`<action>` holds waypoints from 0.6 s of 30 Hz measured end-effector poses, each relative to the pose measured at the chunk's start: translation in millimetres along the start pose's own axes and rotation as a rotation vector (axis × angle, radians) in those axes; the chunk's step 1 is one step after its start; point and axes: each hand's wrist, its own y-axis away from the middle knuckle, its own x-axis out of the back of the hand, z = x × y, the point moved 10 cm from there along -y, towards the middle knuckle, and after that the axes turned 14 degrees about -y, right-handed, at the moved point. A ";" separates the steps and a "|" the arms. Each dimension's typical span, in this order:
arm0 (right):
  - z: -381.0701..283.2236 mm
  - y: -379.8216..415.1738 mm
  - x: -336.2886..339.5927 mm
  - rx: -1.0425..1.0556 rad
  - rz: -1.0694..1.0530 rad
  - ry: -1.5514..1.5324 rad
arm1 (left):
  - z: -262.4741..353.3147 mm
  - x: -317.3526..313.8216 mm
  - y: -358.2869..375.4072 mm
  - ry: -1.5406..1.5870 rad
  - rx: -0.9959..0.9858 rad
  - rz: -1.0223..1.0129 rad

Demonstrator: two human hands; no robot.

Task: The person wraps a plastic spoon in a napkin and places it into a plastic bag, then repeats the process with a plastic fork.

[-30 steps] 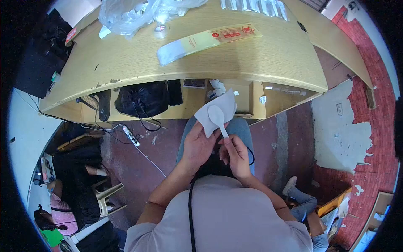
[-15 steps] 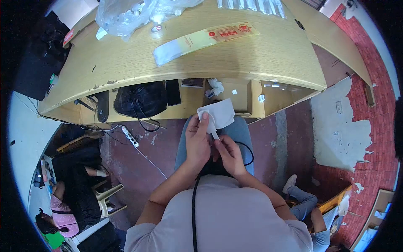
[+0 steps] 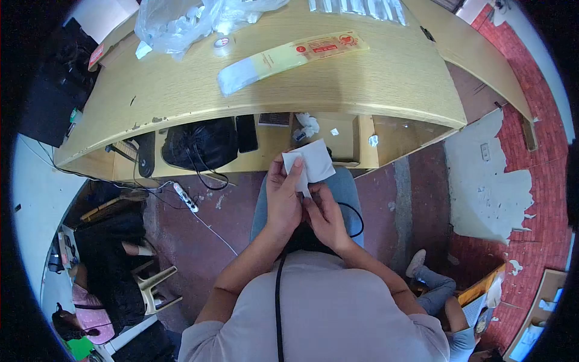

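Observation:
Above my lap, in front of the blue chair seat, both hands work on a folded white paper (image 3: 316, 161). My left hand (image 3: 285, 196) pinches it at its left side, the thumb lying on top. The lower part of the paper narrows to a strip, and my right hand (image 3: 325, 214) grips that end between thumb and fingers, just right of and below the left hand. Some fingers of both hands are hidden behind the paper and palms. Beyond the paper is the desk's open shelf (image 3: 278, 145).
The desktop (image 3: 181, 96) holds a long yellow-and-red plastic packet (image 3: 295, 57), a tape roll (image 3: 223, 45) and clear plastic bags (image 3: 178, 27). Its shelf contains a black bag (image 3: 202, 142) and a phone (image 3: 246, 133). Other people sit at lower left and lower right.
My right hand has slid up the strip, closer to my left hand, and less of the strip shows. The paper has tilted slightly, and the view has shifted a little.

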 end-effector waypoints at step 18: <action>-21.2 -15.9 -4.7 0.150 0.030 0.066 | 4.3 -1.9 -3.4 0.037 0.020 0.005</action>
